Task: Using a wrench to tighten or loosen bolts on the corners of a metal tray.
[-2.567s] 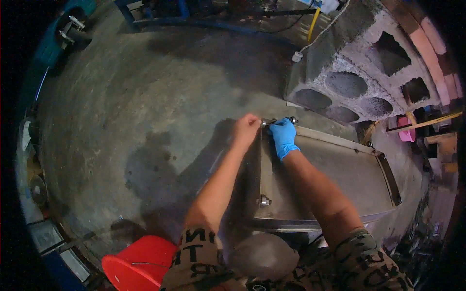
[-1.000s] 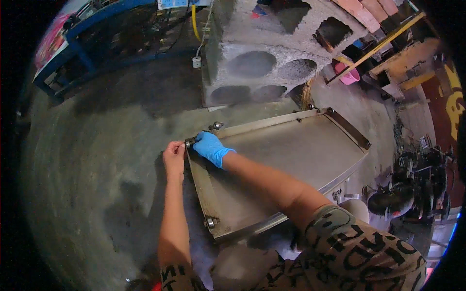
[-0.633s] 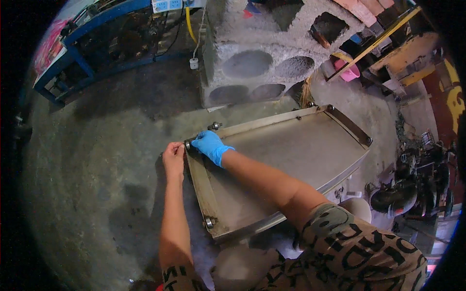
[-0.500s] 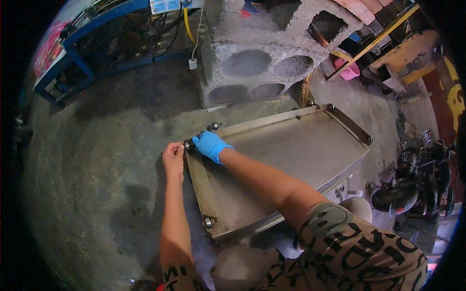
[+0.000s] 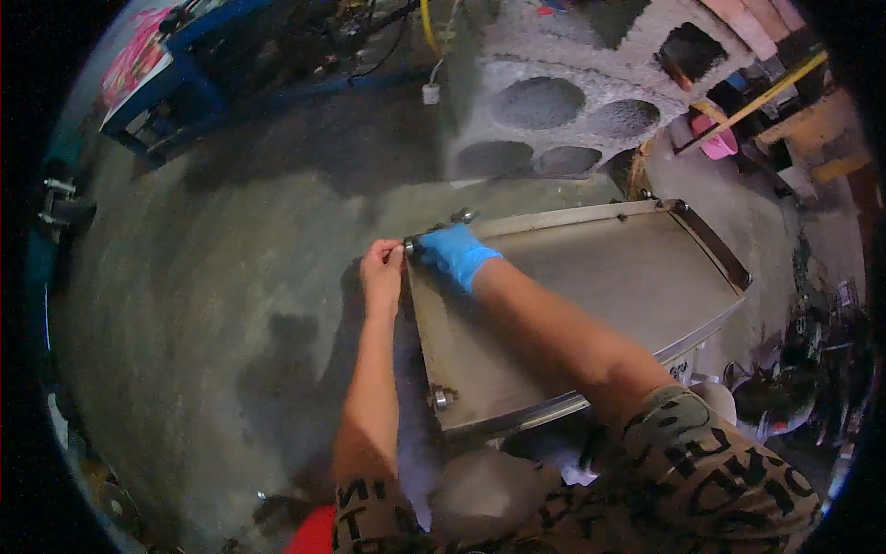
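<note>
A shallow rectangular metal tray (image 5: 591,286) with raised rims lies before me, small metal rollers fixed near its corners. At its far left corner, my bare left hand (image 5: 380,268) pinches a round metal roller (image 5: 412,246) from outside the rim. My right hand (image 5: 457,254), in a blue glove, is closed at the inner side of that same corner; its fingertips and whatever they grip are hidden. Just beyond the glove sits another roller (image 5: 463,215) on the far rim. One more roller (image 5: 444,397) shows at the near left corner.
Stacked concrete blocks (image 5: 535,102) with round hollows stand beyond the tray. A blue metal frame (image 5: 185,92) is at the far left. To the right are a pink basin (image 5: 718,140) and dark clutter (image 5: 784,397). Grey concrete floor (image 5: 203,268) stretches along the left.
The view has shifted, so the tray and blocks appear farther right. Both hands stay at the same tray corner, their grip looking much the same.
</note>
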Demonstrator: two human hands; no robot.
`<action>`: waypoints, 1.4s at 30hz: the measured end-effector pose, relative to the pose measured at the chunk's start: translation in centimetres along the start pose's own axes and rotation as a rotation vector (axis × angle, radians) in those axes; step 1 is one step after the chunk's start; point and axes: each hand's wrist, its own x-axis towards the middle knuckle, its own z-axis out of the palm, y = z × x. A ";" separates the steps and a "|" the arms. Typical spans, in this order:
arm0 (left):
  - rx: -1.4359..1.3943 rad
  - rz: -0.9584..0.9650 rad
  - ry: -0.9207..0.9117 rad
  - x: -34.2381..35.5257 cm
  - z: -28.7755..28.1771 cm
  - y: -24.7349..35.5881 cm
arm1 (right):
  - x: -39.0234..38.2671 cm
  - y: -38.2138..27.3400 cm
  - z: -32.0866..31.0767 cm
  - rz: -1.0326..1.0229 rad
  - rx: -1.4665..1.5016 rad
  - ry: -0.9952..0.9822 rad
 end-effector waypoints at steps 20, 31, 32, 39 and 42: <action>0.090 0.051 0.007 0.4 0.5 -0.5 | -0.3 -2.0 2.0 0.232 0.165 0.434; 0.068 0.192 -0.002 0.9 -1.7 -1.9 | -2.3 -4.5 3.5 0.032 0.155 0.407; 0.016 0.183 -0.027 0.4 0.3 -0.6 | -1.5 -2.7 2.2 -0.001 0.005 0.419; -0.003 0.130 -0.011 0.7 0.0 -2.1 | -2.8 -3.7 2.6 0.161 0.271 0.553; 0.065 0.108 0.011 0.4 1.8 -0.5 | -2.9 -3.3 0.9 0.090 0.163 0.498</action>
